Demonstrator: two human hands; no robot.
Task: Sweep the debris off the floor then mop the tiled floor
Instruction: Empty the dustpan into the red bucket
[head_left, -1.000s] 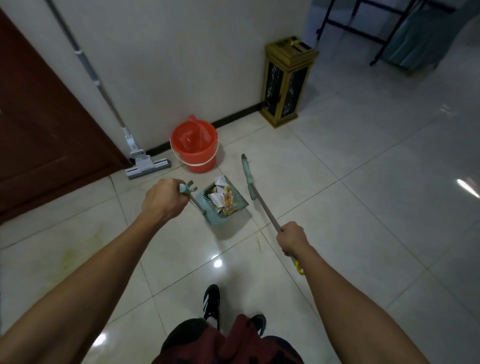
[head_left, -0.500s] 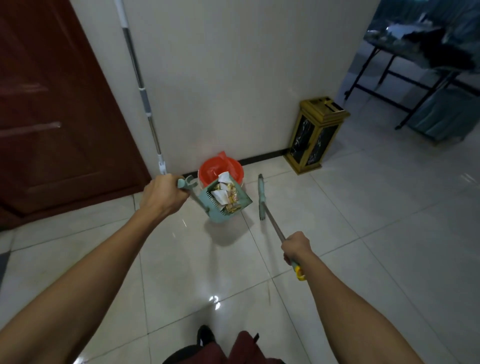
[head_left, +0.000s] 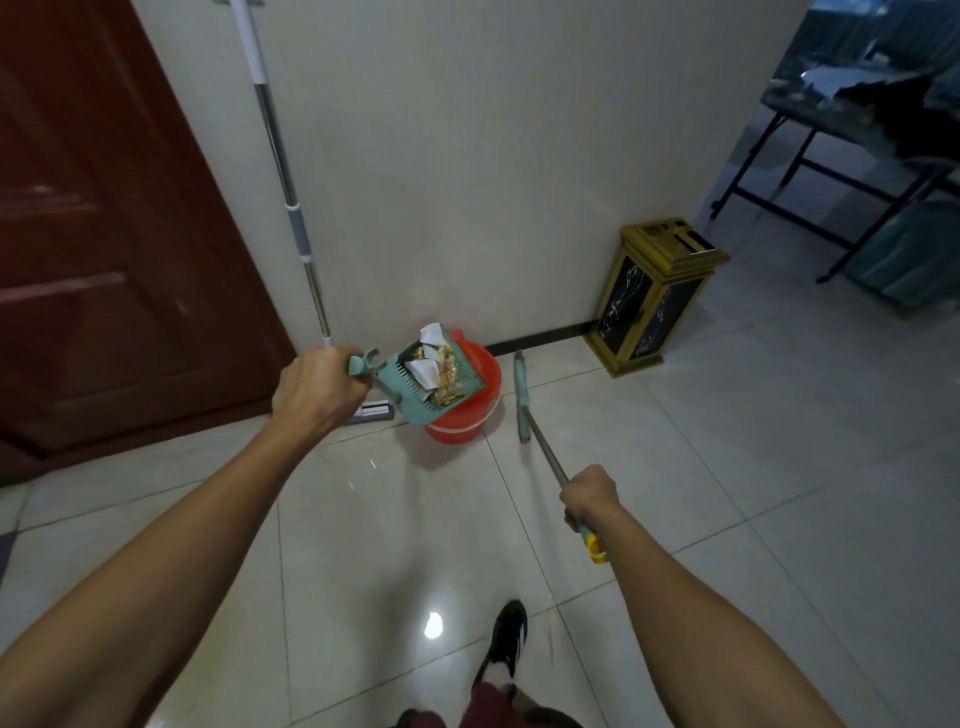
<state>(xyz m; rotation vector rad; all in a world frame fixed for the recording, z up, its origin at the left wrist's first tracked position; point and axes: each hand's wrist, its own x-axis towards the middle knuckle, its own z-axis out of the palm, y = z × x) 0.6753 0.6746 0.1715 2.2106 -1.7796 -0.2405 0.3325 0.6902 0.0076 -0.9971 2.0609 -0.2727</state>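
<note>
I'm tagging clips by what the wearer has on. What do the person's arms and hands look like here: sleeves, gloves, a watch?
Both forearms are bare to the frame's edge: no sleeves show. The left hand and right hand wear no gloves, and no watch, ring or band is visible.

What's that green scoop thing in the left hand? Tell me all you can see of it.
It is a teal dustpan, plastic by its look, with a comb of teeth along one inner edge. The left hand grips its short handle and holds it off the floor, in front of the red bucket as the camera sees it. Inside lie white paper scraps and yellowish wrappers.
</note>
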